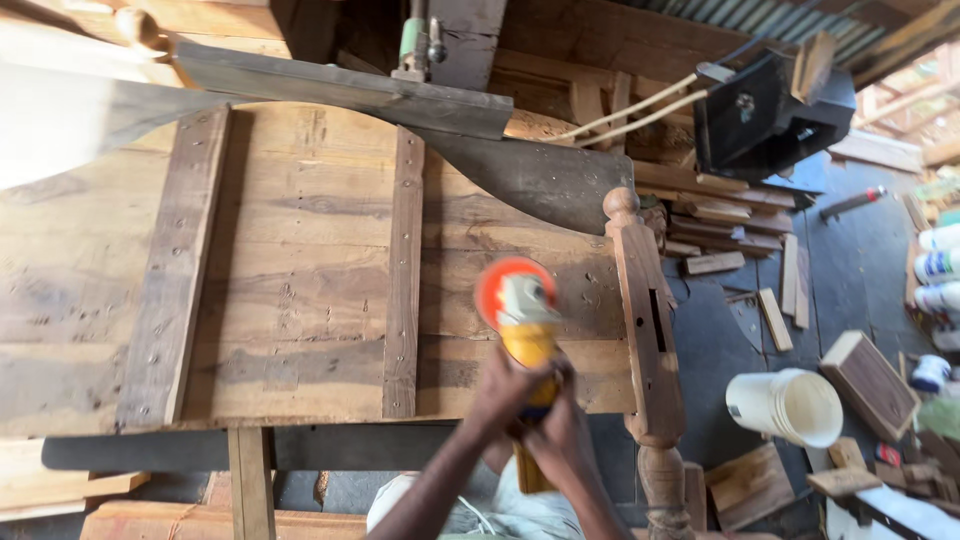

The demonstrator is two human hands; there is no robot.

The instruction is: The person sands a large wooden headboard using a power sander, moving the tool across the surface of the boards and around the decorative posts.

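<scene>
A wide wooden headboard panel [300, 260] with vertical battens lies flat across the view, a turned post [648, 330] at its right end. Both hands grip a yellow angle grinder [525, 325] with an orange sanding disc pressed on the panel near its lower right. My left hand [515, 385] wraps the grinder body from the left. Just behind it, my right hand [560, 430] holds the rear of the grinder. The disc is blurred.
A white bucket [790, 405] stands on the dark floor at right among wood offcuts [730, 225] and a small wooden box [868, 380]. A black machine [765, 110] sits at top right. Plastic bottles [935, 265] line the right edge. Planks lie below the panel at left.
</scene>
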